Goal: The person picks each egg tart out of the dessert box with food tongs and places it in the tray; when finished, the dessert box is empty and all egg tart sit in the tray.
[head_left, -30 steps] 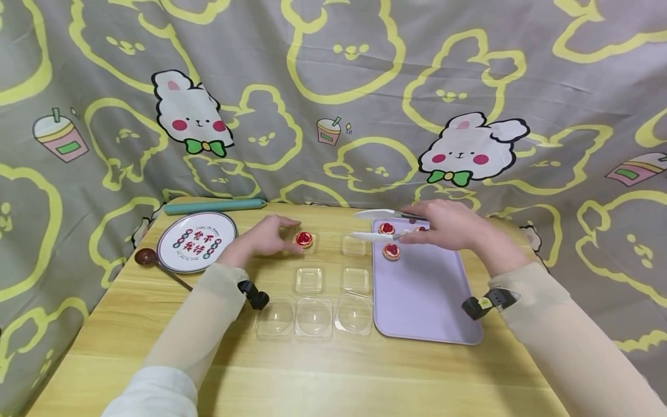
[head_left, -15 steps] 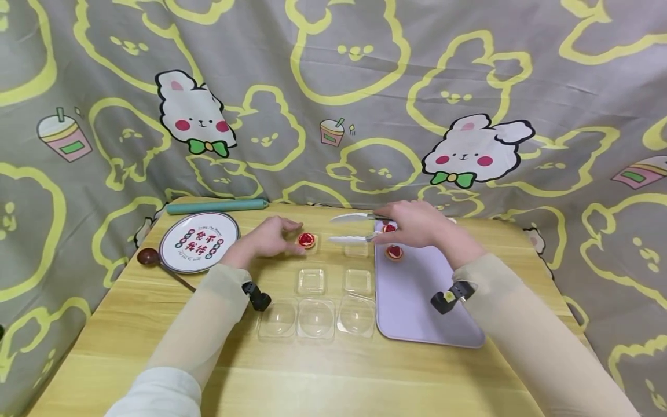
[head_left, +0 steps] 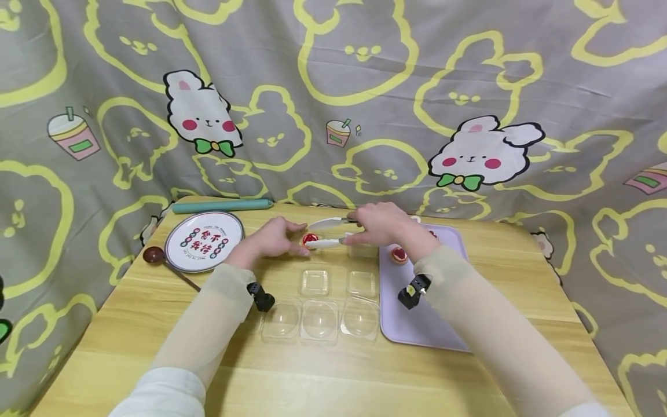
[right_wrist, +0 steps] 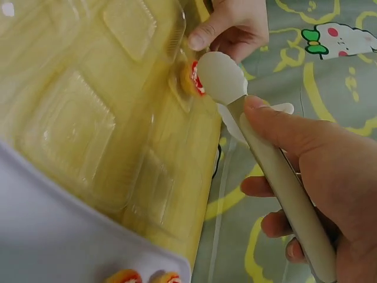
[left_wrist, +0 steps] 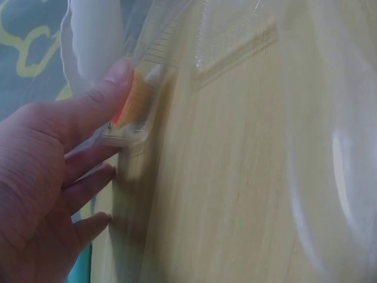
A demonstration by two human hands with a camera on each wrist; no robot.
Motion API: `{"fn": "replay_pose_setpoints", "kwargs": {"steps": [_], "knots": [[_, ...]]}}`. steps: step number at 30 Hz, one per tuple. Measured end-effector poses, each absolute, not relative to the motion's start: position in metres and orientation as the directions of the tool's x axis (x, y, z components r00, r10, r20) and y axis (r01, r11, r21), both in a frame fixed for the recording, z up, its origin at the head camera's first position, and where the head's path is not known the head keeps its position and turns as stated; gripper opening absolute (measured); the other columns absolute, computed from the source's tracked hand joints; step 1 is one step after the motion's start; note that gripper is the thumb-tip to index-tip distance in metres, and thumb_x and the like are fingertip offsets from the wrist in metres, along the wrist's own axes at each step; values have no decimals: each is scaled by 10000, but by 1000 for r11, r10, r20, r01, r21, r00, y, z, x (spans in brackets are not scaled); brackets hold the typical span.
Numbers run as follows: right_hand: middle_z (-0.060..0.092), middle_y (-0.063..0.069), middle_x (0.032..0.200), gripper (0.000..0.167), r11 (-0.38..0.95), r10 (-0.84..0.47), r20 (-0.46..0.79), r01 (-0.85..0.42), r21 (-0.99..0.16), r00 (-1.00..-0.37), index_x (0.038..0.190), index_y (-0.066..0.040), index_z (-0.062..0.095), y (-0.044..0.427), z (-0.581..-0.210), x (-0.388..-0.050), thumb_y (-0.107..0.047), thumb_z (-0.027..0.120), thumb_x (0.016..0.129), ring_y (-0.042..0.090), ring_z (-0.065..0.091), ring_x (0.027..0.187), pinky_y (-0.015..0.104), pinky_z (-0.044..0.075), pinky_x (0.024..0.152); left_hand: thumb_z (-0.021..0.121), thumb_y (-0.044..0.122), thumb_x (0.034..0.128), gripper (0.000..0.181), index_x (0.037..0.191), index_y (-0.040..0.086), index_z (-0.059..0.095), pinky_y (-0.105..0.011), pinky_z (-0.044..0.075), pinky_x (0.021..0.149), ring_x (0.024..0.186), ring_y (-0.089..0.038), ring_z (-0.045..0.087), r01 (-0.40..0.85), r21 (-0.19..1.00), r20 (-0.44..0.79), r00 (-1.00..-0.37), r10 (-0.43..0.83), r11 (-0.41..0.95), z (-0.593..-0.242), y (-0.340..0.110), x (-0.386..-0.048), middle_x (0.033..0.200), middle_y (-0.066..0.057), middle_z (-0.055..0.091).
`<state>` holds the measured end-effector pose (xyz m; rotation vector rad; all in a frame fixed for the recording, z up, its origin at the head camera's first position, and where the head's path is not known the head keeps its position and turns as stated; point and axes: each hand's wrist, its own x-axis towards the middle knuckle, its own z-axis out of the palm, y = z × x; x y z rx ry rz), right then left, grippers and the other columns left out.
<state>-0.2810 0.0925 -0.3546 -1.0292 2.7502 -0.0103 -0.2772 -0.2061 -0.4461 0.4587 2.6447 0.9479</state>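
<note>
My right hand (head_left: 383, 225) grips the handle of a pair of tongs (right_wrist: 283, 183) with white scalloped tips. The tongs' arms are spread, and the tips stand over a small red-topped tart (head_left: 311, 237), partly covering it in the head view. That tart sits in a small clear plastic box (right_wrist: 181, 97). My left hand (head_left: 275, 236) holds this box from the left, thumb on the near side and forefinger on the far side. In the left wrist view the thumb overlaps the tart's edge, so its exact contact is unclear.
Empty clear boxes (head_left: 315, 282) stand before the tart, with domed clear pieces (head_left: 319, 320) nearer me. Right of them lies a lilac tray (head_left: 406, 324) bearing more tarts (head_left: 399, 255). At left are a printed plate (head_left: 179, 252), a brown ladle (head_left: 154, 255) and a teal stick (head_left: 223, 205).
My right hand has moved left from above the tray, carrying the spread tongs to the boxed tart. My left hand has stayed at the box.
</note>
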Motion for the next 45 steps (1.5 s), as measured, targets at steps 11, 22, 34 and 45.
{"fn": "replay_pose_setpoints", "kwargs": {"steps": [11,22,34,45], "knots": [[678,-12,976,485,752,-645,-201,-659,0,-737,1071,-162,718,74,-352,-281,-632,686,959,239,645,867,495,558,769,957,386,794,872,1530,134,564,-499,349,1222,1474,-334,435,172,658,-172,-914,368,733,-446,-203,-276,1534,-132,542],[683,5,982,463,712,-679,-209,-701,46,-703,990,-166,683,68,-360,-284,-627,635,1002,233,645,908,499,555,831,945,404,804,880,1543,138,549,-505,315,1239,1487,-341,416,166,665,-178,-912,369,729,-446,-205,-277,1545,-125,529],[655,-27,926,544,711,-698,-158,-703,-30,-699,1205,-141,722,89,-360,-286,-637,609,1012,221,649,874,492,555,820,956,392,790,884,1535,138,554,-508,301,1243,1493,-357,401,152,677,-182,-913,364,720,-446,-204,-276,1551,-140,516],[742,28,1119,702,782,-623,-114,-613,-113,-774,1454,-133,655,147,-339,-270,-660,625,991,248,684,969,507,556,854,936,379,819,895,1560,106,515,-493,273,1255,1502,-355,390,163,685,-191,-901,391,710,-445,-205,-275,1553,-82,529]]}}
